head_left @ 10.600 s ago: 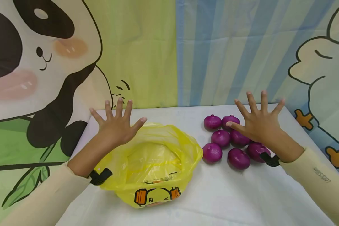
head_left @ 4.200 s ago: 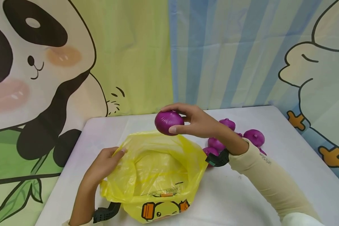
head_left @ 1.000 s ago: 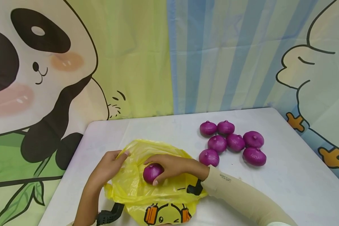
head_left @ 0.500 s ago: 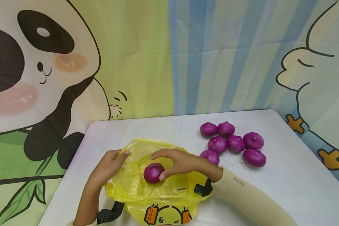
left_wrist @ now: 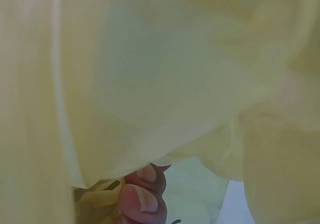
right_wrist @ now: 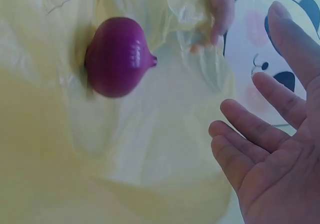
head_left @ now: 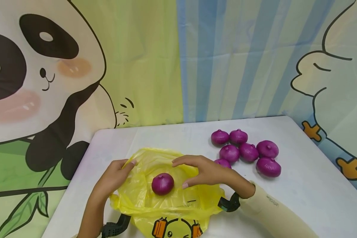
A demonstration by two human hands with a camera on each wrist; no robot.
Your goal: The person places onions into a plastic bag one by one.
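A yellow plastic bag [head_left: 131,195] with a cartoon print lies wide-mouthed on the white table. Inside it sits one purple onion [head_left: 162,184], upright with its stem up. My left hand [head_left: 114,177] pinches the bag's left rim between thumb and fingers; in the left wrist view the fingertips [left_wrist: 142,204] show below the draped plastic. My right hand [head_left: 206,170] hovers over the bag's right side, fingers spread and holding nothing, apart from the onion. The right wrist view shows the same onion [right_wrist: 117,58] beside the spread right hand [right_wrist: 280,149].
Several more onions [head_left: 248,152] stand grouped on the table [head_left: 297,191] right of the bag, one partly hidden behind my right hand. A cloth backdrop [head_left: 148,66] with a cartoon panda hangs behind the table's far edge.
My right hand has let go of the onion inside the bag and drawn back to the right. The onion stays in the bag; the left hand still holds the rim.
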